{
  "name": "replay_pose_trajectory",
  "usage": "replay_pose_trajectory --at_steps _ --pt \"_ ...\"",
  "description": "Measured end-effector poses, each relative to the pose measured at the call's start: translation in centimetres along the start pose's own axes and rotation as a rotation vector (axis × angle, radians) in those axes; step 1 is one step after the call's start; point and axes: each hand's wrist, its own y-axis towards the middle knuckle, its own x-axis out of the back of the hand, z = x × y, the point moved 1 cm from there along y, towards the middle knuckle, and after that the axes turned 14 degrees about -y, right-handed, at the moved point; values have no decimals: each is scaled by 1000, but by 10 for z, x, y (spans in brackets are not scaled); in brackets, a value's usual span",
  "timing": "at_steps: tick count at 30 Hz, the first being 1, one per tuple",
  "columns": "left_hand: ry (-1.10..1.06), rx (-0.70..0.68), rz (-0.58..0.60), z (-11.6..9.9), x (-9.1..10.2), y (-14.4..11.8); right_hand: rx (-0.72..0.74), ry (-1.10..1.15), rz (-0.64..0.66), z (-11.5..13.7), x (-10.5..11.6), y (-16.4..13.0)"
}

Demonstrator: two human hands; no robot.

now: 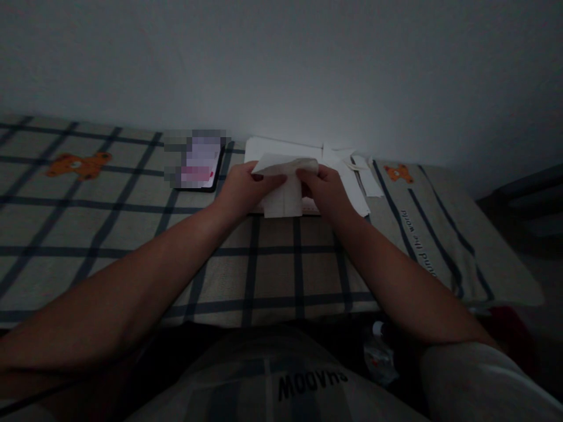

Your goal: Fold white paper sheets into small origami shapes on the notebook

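Two hands, one folded paper [282,200]. We hold it above white sheets [257,147] on plaid cloth [272,281], left hand [240,184] and right hand [329,187] each with grip pinched on it, thumbs toward us. Upper fold's long axis runs left to right, pointed corner to our left; lower flap hangs our way. Fingers behind paper hidden; sheets partly covered. Phone [203,157] screen pixelated; bottle [379,354] below dim, hard to make out.
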Motion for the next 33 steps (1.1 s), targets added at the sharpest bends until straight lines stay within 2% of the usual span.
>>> replay_pose_trajectory --at_steps 2,4,8,10,12,17,28,33 --pt "-17 -7 77 -5 0 1 -20 -12 -29 -1 7 3" --pt "-137 35 119 -11 1 2 -21 -61 -55 -1 14 6" --pt "-346 260 116 -18 3 3 5 -178 -25 3 20 4" --pt "-350 370 136 -19 3 3 41 -248 -1 8 18 1" --pt "-331 421 143 -18 1 4 73 -324 11 13 16 -2" --pt "-281 456 130 -17 -3 0 133 -430 6 20 15 -6" --pt "-256 424 94 -13 -2 -1 232 -458 28 21 13 -8" --pt "-244 452 159 -13 -2 -2 242 -431 57 21 12 -8"
